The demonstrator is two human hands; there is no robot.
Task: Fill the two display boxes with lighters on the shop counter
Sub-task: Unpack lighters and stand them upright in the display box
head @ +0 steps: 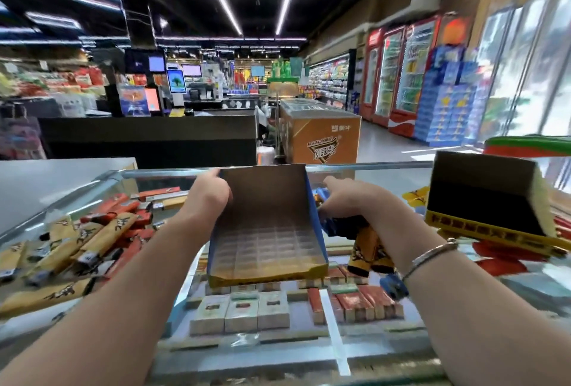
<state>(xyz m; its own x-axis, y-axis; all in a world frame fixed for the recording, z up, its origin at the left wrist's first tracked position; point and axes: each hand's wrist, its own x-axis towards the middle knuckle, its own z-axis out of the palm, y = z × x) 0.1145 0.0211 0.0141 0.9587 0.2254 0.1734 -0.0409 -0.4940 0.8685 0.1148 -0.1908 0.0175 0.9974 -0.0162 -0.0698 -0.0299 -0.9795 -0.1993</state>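
Observation:
An empty display box point(265, 231) with a gridded floor, blue sides and a yellow front lip sits on the glass counter point(355, 169) in the middle. My left hand point(213, 192) grips its upper left back flap. My right hand point(349, 200) rests just right of the box, closed on a bundle of lighters point(367, 249) in orange, black and blue. A second display box point(485, 200), yellow-fronted with a dark inside, stands at the right. A heap of loose orange and yellow lighters point(86, 240) lies on the counter at the left.
Under the glass lie rows of cigarette packs point(241, 311). A white counter top point(46, 181) adjoins at the far left. Beyond the counter are a dark checkout desk point(148, 135), an orange freezer chest point(321, 135) and drink fridges along the right wall.

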